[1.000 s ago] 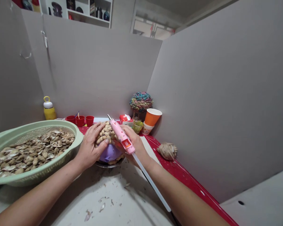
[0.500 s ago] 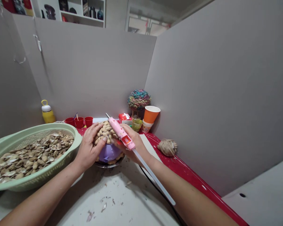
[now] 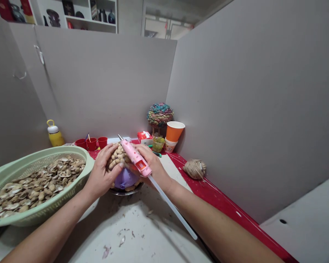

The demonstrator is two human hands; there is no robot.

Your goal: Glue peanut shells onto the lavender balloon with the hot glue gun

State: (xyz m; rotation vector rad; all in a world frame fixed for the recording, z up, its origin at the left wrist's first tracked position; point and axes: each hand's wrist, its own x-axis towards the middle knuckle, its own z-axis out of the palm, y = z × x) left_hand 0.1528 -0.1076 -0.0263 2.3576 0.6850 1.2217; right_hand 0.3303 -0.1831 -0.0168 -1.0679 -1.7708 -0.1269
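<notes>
A purple balloon [image 3: 125,178], its upper part covered with peanut shells [image 3: 117,157], rests in a shallow metal dish [image 3: 125,193] on the white board. My left hand [image 3: 102,171] is wrapped round its left side, the thumb on the shells. My right hand [image 3: 153,166] lies against the right side and also holds a pink glue gun [image 3: 136,157], its nozzle pointing up and left and a long glue stick coming out of its back end. The right fingers are partly hidden behind the gun.
A green basket [image 3: 79,182] of peanut shells stands at the left. Behind are a yellow bottle [image 3: 55,137], red cups [image 3: 102,142], a tissue box [image 3: 144,138], a colourful ball-topped piece [image 3: 160,115] and paper cups [image 3: 175,131]. A twine ball [image 3: 194,169] lies right; grey panels surround the table.
The view has shifted slightly. The right hand and glue gun have moved a little left, closer to the left hand, and the right thumb now shows less. Both hands remain on the shell-covered balloon.
</notes>
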